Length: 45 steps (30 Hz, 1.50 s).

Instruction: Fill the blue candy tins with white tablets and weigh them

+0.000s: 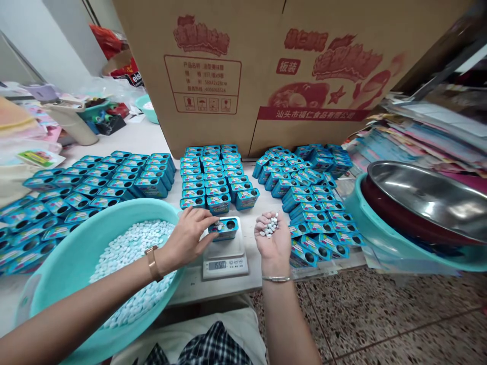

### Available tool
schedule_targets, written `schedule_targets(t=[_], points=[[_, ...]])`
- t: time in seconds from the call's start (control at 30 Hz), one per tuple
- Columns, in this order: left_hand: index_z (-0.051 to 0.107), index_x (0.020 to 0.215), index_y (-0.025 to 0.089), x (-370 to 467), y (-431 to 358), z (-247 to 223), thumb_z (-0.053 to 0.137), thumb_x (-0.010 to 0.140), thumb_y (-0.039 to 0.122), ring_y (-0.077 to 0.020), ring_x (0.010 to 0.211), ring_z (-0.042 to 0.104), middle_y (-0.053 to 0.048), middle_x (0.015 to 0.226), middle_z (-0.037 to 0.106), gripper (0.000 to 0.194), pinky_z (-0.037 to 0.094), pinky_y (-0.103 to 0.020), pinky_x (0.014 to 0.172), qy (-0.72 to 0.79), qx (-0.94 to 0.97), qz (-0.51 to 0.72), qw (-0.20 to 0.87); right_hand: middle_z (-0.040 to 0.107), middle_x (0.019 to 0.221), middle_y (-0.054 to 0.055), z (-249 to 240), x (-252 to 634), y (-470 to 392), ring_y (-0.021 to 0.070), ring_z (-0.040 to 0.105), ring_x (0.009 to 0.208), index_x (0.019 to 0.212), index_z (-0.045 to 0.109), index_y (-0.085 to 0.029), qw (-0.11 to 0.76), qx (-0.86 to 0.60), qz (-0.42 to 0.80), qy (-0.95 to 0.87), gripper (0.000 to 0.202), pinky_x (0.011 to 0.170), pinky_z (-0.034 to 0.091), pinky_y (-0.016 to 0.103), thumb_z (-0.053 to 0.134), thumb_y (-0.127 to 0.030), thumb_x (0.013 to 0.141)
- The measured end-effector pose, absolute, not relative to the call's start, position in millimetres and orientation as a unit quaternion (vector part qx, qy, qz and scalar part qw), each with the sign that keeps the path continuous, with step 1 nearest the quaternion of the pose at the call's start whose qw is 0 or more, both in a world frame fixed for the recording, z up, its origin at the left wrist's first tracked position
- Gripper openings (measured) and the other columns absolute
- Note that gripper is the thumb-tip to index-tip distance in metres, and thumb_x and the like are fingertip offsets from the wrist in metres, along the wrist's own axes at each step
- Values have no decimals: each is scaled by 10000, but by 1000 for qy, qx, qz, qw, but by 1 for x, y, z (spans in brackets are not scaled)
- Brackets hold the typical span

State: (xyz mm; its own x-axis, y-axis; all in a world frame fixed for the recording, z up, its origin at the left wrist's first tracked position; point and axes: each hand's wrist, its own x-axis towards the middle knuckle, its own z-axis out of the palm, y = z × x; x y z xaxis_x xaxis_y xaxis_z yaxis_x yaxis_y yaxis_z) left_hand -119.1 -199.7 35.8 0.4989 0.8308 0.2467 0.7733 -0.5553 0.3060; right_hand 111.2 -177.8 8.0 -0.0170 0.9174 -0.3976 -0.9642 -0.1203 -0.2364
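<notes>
My left hand (pixel 187 234) reaches over the tub's rim, its thumb and fingertips around the left end of a small blue candy box (pixel 224 229). That box stands on a white digital scale (pixel 225 267) and has a round dark hole in its top. A small heap of pale candies (pixel 269 226) lies in my right hand (pixel 274 244), palm up with the fingers curled around them, to the right of the scale. Beside my left forearm sits a large turquoise tub (pixel 49 268) holding many more pale blue-white candies (pixel 133 253).
Rows of blue boxes stand left (pixel 114 175), behind the scale (pixel 213 177) and right (pixel 315 203). A large printed carton (pixel 251 126) closes off the back. Stacked basins with a metal bowl (pixel 429 192) overhang the right edge. Piled printed sheets (pixel 426 147) lie behind them.
</notes>
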Motion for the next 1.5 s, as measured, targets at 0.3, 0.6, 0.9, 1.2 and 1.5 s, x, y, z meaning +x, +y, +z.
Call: schedule_targets(t=[0.3, 0.6, 0.9, 1.2, 1.5], points=[[632, 1105, 249, -116, -200, 33, 434, 956, 258, -225, 1016, 547, -53, 1011, 633, 248, 271, -503, 1046, 451, 876, 160, 61, 485, 632, -46, 3, 104, -177, 62, 471, 516, 698, 470, -191, 632, -230, 736, 70, 162, 435, 405, 149, 527, -202, 849], [633, 1040, 236, -106, -197, 39, 491, 930, 269, -231, 999, 551, -50, 975, 632, 182, 223, -537, 1063, 442, 888, 118, 48, 501, 628, -43, 2, 102, -175, 60, 468, 508, 702, 459, -190, 622, -217, 746, 97, 148, 423, 396, 135, 512, -165, 839], [651, 895, 226, -101, -194, 41, 510, 911, 290, -214, 870, 566, -28, 869, 655, 156, 267, -516, 1012, 483, 857, 151, 96, 492, 648, -48, -6, 101, -177, 66, 487, 535, 710, 462, -197, 623, -222, 749, 42, 158, 446, 419, 153, 579, -210, 815], [639, 834, 221, -94, -191, 48, 540, 888, 286, -228, 856, 550, -17, 803, 651, 130, 202, -565, 1028, 502, 847, 129, 115, 505, 644, -44, -3, 96, -179, 57, 498, 537, 704, 479, -187, 617, -204, 755, 89, 148, 441, 415, 131, 566, -210, 822], [612, 843, 209, -91, -191, 48, 507, 899, 254, -235, 900, 541, -33, 849, 640, 128, 185, -597, 1024, 485, 862, 117, 92, 553, 624, -27, -6, 91, -186, 70, 556, 565, 689, 516, -185, 611, -232, 746, 125, 167, 533, 504, 166, 538, -215, 851]])
